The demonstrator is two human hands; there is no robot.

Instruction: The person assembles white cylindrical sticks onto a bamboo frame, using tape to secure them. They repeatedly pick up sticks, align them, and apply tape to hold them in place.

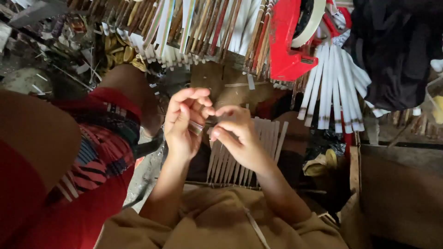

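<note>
Nearest the camera lay the person's own tan sleeves (217,221), filling the bottom of the view. At the far left, a second person in a red patterned garment (99,152) sat close by, one bare arm (134,92) reaching up toward the back.

Just right of that, the left hand (182,122) was raised with its fingers loosely curled, thumb and forefinger pinching one end of a small thin strip (197,127). The right hand (240,138) met it from the other side, fingertips pinched on the same strip, so the strip hung between both hands at the middle of the view, above the lap. What the strip was made of was too small to tell.

Beneath the hands, a row of pale flat sticks (240,159) lay side by side like a fan, partly hidden by the right wrist.

Along the top hung many thin striped sticks (198,27) in a dense row. Right of them sat a red tape dispenser (288,41), and next to it a bundle of white sticks (334,87) spread downward. Dark cloth (397,50) filled the upper right corner.
</note>
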